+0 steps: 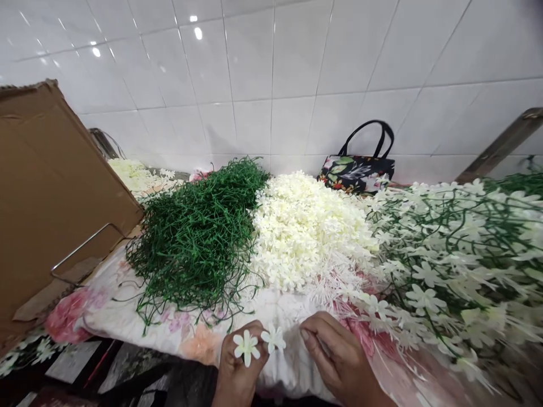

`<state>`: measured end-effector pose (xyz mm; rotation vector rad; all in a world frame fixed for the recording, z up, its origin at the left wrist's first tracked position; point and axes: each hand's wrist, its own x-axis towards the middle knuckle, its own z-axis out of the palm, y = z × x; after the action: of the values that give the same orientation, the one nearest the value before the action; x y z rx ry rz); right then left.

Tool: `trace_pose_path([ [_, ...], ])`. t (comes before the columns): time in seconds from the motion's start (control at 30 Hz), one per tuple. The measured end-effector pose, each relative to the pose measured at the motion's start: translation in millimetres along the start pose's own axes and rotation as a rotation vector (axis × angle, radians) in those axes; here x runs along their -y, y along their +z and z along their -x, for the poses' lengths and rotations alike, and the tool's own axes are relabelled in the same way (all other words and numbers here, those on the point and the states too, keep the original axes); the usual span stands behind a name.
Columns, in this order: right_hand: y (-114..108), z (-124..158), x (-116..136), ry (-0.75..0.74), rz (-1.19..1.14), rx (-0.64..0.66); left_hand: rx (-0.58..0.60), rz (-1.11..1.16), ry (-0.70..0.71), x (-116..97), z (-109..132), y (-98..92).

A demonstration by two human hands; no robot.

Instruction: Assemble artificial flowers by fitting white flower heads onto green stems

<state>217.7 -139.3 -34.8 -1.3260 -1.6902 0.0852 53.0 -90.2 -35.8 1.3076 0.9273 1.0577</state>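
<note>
My left hand (238,367) is closed near the bottom middle, pinching two small white artificial flowers (258,343) that stick up from its fingers. My right hand (335,356) lies just to the right of them, fingers curled together; what they grip, if anything, I cannot make out. Both hands rest at the near edge of a floral cloth (114,305). Behind them are a pile of green plastic stems (199,237) and a heap of loose white flowers (305,226). Thin white stamen pieces (335,282) lie in front of the heap.
Assembled green sprigs with white flowers (458,254) fill the right side. A brown cardboard sheet (46,192) with a metal handle leans at the left. A black floral handbag (358,167) stands against the white tiled wall (271,68). More pale flowers (136,175) lie at the back left.
</note>
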Motion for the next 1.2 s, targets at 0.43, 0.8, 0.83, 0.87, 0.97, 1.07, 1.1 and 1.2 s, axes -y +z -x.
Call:
trace_pose_path([
  [0.43, -27.5, -25.2, 44.9, -0.006, -0.141, 0.083, 0.176, -0.284, 0.349, -36.5, 0.4, -0.6],
  [0.8, -18.3, -23.7, 40.3, -0.028, -0.043, 0.2, 0.202, -0.511, 0.562, -29.5, 6.0, -2.1],
  [0.83, -17.4, -23.2, 39.4, -0.029, -0.042, 0.207, 0.209, -0.533, 0.551, -28.4, 5.9, -2.1],
  [0.87, -16.4, -22.7, 38.4, -0.029, -0.042, 0.216, 0.22, -0.551, 0.537, -27.1, 5.8, -2.2],
  [0.97, -12.4, -20.4, 34.8, -0.016, -0.046, 0.238, 0.239, -0.57, 0.514, -24.1, 5.8, -1.9],
  [1.07, -7.6, -17.5, 31.8, 0.008, -0.073, 0.237, 0.222, -0.562, 0.52, -23.6, 5.9, -0.1],
  [1.1, -6.0, -16.4, 31.0, 0.015, -0.084, 0.23, 0.211, -0.555, 0.526, -23.7, 5.9, 0.6],
  [1.2, -1.5, -13.2, 29.3, 0.021, -0.096, 0.2, 0.181, -0.534, 0.534, -22.9, 5.9, 2.5],
])
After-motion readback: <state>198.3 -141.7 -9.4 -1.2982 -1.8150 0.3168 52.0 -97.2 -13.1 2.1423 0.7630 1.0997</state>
